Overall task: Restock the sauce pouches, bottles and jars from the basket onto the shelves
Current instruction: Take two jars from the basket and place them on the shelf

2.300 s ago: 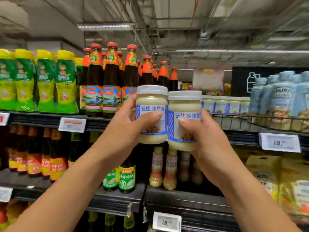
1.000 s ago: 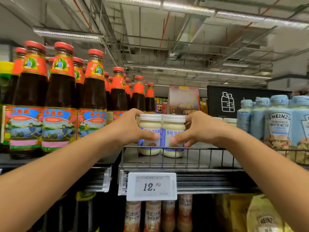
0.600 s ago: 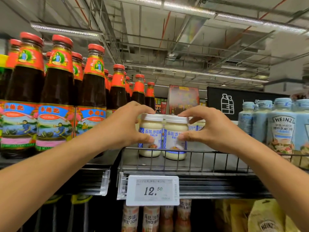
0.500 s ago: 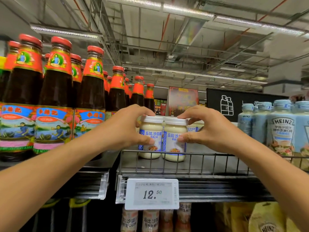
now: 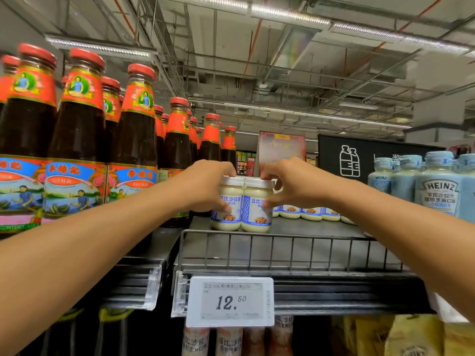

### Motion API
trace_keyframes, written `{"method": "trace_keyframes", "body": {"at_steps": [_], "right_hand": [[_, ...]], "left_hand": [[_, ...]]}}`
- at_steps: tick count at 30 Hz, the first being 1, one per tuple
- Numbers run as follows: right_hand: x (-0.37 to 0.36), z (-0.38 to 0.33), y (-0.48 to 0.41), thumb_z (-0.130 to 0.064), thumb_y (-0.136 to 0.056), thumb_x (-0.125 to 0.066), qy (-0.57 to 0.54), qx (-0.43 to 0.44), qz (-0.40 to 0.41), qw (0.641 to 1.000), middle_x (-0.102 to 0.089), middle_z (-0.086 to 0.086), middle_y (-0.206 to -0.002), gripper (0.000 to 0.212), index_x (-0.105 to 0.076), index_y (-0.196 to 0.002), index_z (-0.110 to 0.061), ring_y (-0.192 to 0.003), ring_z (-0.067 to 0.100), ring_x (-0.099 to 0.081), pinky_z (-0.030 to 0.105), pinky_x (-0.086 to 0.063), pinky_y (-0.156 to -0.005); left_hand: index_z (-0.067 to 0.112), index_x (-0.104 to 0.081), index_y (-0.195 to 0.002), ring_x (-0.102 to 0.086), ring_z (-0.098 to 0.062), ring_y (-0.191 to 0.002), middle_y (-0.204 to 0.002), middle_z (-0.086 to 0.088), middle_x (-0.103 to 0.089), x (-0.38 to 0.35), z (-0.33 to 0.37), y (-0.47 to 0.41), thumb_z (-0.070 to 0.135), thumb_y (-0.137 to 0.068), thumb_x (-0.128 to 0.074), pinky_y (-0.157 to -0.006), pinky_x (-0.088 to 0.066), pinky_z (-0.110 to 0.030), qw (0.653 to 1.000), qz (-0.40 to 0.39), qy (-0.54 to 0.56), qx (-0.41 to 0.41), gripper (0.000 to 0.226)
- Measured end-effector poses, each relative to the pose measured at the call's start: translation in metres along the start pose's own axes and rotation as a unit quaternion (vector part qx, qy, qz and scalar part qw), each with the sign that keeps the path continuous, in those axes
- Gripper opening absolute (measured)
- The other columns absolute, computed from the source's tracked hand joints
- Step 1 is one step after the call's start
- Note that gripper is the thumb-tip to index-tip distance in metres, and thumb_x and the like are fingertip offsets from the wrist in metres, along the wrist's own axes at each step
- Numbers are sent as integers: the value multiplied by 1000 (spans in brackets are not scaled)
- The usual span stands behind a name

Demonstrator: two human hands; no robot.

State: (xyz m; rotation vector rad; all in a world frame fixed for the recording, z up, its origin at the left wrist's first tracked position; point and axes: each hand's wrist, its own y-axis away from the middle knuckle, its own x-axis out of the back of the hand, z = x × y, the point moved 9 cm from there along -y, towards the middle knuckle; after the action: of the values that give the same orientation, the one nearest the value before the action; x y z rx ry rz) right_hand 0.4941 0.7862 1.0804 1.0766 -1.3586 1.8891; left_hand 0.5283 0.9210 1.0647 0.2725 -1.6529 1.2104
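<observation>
Now left hand (image 5: 205, 186) clamps the left jar (image 5: 227, 214), right hand (image 5: 295, 183) clamps the right jar (image 5: 257, 217); jars touching on the shelf (image 5: 321, 253), bottles (image 5: 133, 140) at 9 o'clock.

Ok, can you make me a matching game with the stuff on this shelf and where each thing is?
Things:
1. two white-lidded jars
2. dark sauce bottles
3. pale blue Heinz bottles
4. price tag

Places:
A. far right of the shelf
B. clipped on the shelf's front edge, below the wire rail
C. left of the jars, with red caps
D. side by side behind the wire rail, the left hand on one and the right hand on the other

Pairs: 1-D, 2-C, 3-A, 4-B
</observation>
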Motion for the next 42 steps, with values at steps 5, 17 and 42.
{"method": "trace_keyframes", "body": {"at_steps": [5,17,42], "right_hand": [[-12,3,-24,-41,-77,-83,71,-14,-41,997,-66,8,-102,48,-61,-107,-12,-91,27,-61,45,-54,-80],[-33,11,-56,-43,-81,-79,116,-18,-74,990,-65,8,-115,55,-58,-121,-11,-100,24,-59,42,-54,-90],[-6,24,-33,-46,-87,-72,40,-31,-12,999,-61,6,-130,56,-52,-131,-17,-106,22,-56,34,-47,-87]], "left_hand": [[25,-46,-142,-46,-28,-126,-134,-4,-53,-12,-5,-16,42,-73,-85,-97,-44,-39,999,3,-44,9,82],[11,-44,-126,-56,-30,-111,-123,-12,-54,-43,-7,-43,18,-83,-75,-82,-48,-38,995,-18,-97,5,54],[24,-34,-148,-45,-24,-132,-148,-4,-43,-12,11,-29,43,-92,-65,-105,-41,-37,996,-36,5,-75,67]]}}
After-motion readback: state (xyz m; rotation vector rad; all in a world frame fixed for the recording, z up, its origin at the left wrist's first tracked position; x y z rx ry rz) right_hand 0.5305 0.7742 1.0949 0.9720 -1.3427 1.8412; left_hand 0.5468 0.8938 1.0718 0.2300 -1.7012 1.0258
